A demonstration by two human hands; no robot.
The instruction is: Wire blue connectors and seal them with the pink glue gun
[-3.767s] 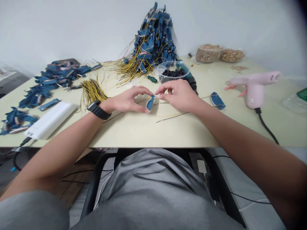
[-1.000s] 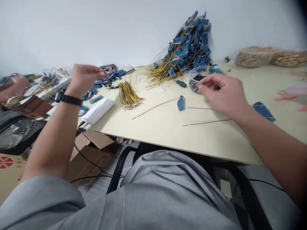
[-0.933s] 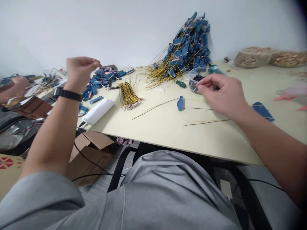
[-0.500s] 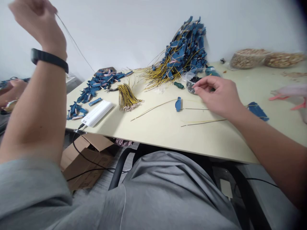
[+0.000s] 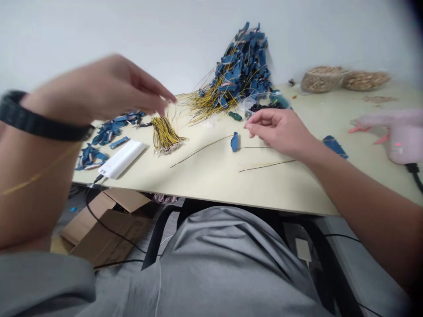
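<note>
My left hand (image 5: 109, 90), blurred by motion, hangs over the table's left part with fingertips pinched together; what they hold is too small to make out. Below its fingertips lies a bundle of yellow and black wires (image 5: 165, 135). My right hand (image 5: 276, 130) is closed in a pinch near a clear tub (image 5: 247, 103) of black pieces, and anything between its fingers is hidden. Between the hands a small blue piece (image 5: 234, 142) with thin wires rests on the table. Another blue piece (image 5: 335, 146) lies behind my right forearm.
A tall heap of blue pieces with wires (image 5: 244, 66) stands by the wall. More blue pieces (image 5: 109, 130) and a white power bank (image 5: 122, 159) are at left. Bags of nutlike pieces (image 5: 324, 79) and a pink glue gun (image 5: 401, 136) are at right. A cardboard box (image 5: 109, 229) sits below.
My left hand has come down from the upper left towards the wire bundle. My right hand stays pinched near the tub. The view has shifted right, showing more of the glue gun.
</note>
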